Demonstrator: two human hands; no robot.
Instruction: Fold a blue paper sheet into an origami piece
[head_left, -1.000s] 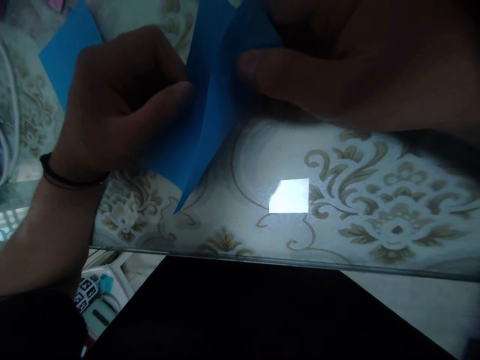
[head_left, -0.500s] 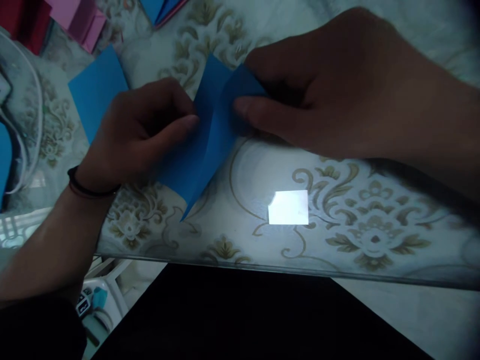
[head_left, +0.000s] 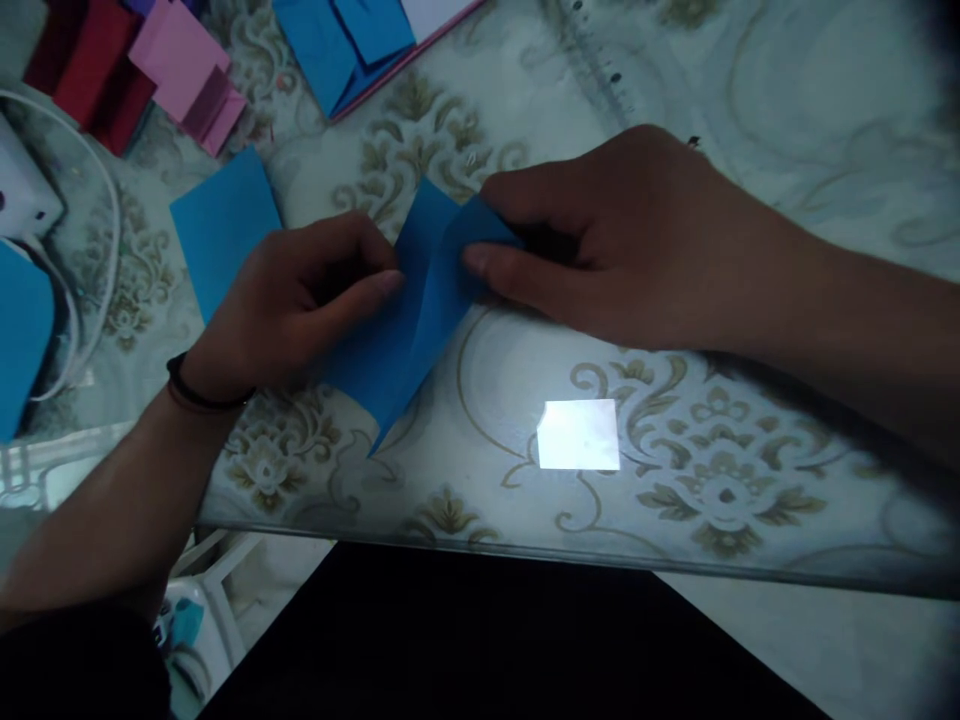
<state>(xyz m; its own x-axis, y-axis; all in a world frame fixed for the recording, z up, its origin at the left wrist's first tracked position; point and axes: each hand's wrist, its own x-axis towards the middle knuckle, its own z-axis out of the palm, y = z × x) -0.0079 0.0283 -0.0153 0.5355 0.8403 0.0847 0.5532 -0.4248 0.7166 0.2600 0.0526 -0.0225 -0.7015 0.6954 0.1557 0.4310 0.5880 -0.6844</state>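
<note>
A creased blue paper (head_left: 420, 300) stands partly folded between my two hands, its lower corner pointing down at the table. My left hand (head_left: 307, 295) pinches its left side between thumb and fingers and wears a dark band at the wrist. On the right, my right hand (head_left: 600, 240) grips the upper right corner, thumb in front. Behind my left hand lies a flat blue sheet (head_left: 225, 225), partly covered by that hand.
Folded red paper (head_left: 101, 75) and pink paper (head_left: 187, 75) lie at the upper left, folded blue paper (head_left: 345, 45) at the top. A white power strip (head_left: 26, 185) with cables sits at the left. The table edge (head_left: 487, 552) runs below.
The view has shifted, so the table items appear lower, and more of the folded papers and a clear ruler show at the top. Both hands keep their hold on the blue paper.
</note>
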